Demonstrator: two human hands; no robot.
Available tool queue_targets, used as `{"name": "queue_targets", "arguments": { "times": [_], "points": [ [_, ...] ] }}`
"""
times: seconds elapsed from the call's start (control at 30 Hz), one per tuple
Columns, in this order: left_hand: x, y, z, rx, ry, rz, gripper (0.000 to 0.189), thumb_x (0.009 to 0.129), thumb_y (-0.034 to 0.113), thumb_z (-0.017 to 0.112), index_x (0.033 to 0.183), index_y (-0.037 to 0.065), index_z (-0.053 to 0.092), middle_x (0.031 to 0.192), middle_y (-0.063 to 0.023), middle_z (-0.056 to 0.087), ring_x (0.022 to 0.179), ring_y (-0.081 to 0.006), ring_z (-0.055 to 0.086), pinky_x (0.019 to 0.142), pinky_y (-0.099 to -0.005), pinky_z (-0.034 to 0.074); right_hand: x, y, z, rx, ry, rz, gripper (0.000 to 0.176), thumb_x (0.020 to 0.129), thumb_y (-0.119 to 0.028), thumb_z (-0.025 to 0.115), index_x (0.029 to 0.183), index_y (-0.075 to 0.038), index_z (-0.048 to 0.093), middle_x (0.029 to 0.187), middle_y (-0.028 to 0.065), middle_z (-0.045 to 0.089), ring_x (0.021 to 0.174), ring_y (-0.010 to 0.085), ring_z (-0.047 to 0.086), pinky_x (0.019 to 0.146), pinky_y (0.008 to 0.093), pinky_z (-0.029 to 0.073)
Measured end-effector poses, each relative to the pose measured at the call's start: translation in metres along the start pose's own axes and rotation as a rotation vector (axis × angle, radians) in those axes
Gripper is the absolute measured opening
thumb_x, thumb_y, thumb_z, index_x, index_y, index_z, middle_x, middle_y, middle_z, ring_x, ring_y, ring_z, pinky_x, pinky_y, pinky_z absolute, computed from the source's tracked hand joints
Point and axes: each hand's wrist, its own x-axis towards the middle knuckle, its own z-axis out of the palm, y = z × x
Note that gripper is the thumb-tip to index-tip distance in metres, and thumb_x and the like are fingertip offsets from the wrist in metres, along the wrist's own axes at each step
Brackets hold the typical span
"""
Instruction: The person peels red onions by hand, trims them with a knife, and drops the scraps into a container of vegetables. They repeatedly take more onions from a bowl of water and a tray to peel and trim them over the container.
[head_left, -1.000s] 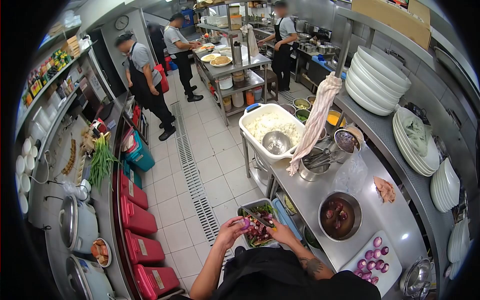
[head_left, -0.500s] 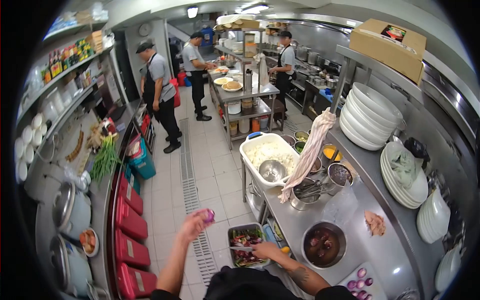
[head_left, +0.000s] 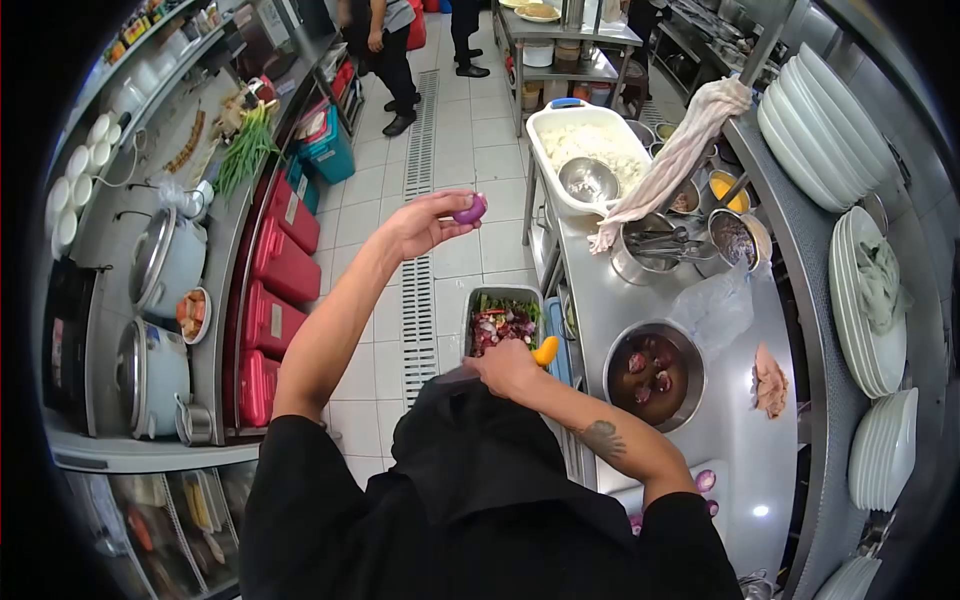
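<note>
My left hand (head_left: 425, 225) is raised over the floor, its fingers closed on a red onion (head_left: 470, 209). My right hand (head_left: 508, 368) grips a knife, whose yellow handle end (head_left: 546, 350) sticks out behind the fist; its blade is mostly hidden against my dark clothing. Just beyond that hand is a bin of onion peels and trimmings (head_left: 505, 318). To the right, a metal pot (head_left: 698, 372) holds several onions in brownish liquid. More red onions (head_left: 706, 480) lie on a white board (head_left: 628, 496), partly covered by my arm.
A white tub (head_left: 540, 160) of chopped white food with a metal bowl (head_left: 588, 181) stands on the steel counter. A cloth (head_left: 680, 150) hangs from the shelf. Stacked plates (head_left: 865, 310) line the right. Red bins (head_left: 275, 318) are at left. Two people's legs (head_left: 390, 70) show ahead.
The view has tilted down, so the scene sits higher and the co-workers are cut off. Both hands still hold the onion and the knife; the blade is now less visible.
</note>
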Motion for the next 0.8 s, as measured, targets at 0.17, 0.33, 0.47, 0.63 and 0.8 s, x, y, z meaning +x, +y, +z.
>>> {"name": "queue_targets", "arguments": {
  "times": [0.17,0.33,0.47,0.63,0.8],
  "points": [
    [-0.008,-0.022,0.002,-0.062,0.035,-0.039,0.036,0.091,0.013,0.065,0.123,0.0,0.053,0.115,-0.0099,0.064,0.102,-0.0213,0.064,0.094,-0.0343,0.054,-0.015,0.007,-0.004,-0.077,0.039,-0.277,0.019,0.084,-0.035,0.065,0.096,-0.021,0.071,0.076,0.0072,0.069,0.074,0.0265,0.07,0.059,0.0433,0.052],
    [-0.023,-0.028,-0.002,-0.091,0.085,-0.043,0.033,0.09,0.014,0.068,0.119,0.002,0.057,0.112,-0.0096,0.064,0.098,-0.0242,0.065,0.086,-0.0322,0.056,-0.011,0.007,-0.002,-0.103,0.107,-0.242,0.016,0.082,-0.032,0.065,0.088,-0.019,0.073,0.08,0.0068,0.071,0.076,0.0265,0.07,0.06,0.0412,0.053],
    [-0.031,-0.024,-0.001,-0.103,0.109,-0.017,0.031,0.09,0.015,0.068,0.116,0.003,0.058,0.11,-0.0094,0.064,0.098,-0.0242,0.065,0.086,-0.032,0.056,-0.004,0.006,0.006,-0.14,0.087,-0.23,0.017,0.083,-0.03,0.063,0.091,-0.019,0.073,0.082,0.006,0.072,0.078,0.0259,0.071,0.062,0.041,0.053],
    [-0.036,-0.037,0.006,-0.12,0.081,0.004,0.03,0.09,0.015,0.069,0.116,0.003,0.059,0.108,-0.0089,0.065,0.097,-0.0233,0.066,0.086,-0.0317,0.056,-0.009,0.013,-0.006,-0.122,-0.101,-0.211,0.034,0.087,-0.038,0.062,0.119,-0.024,0.065,0.092,0.008,0.071,0.085,0.0271,0.07,0.069,0.0434,0.054],
    [-0.043,-0.054,0.012,-0.111,0.06,-0.017,0.033,0.09,0.009,0.066,0.12,0.002,0.056,0.108,-0.0113,0.065,0.095,-0.0231,0.067,0.083,-0.0311,0.056,-0.022,0.039,-0.008,0.225,-0.108,0.118,0.049,0.091,-0.038,0.055,0.137,-0.021,0.049,0.108,0.0128,0.069,0.099,0.0309,0.067,0.081,0.0463,0.053]
  ]
}}
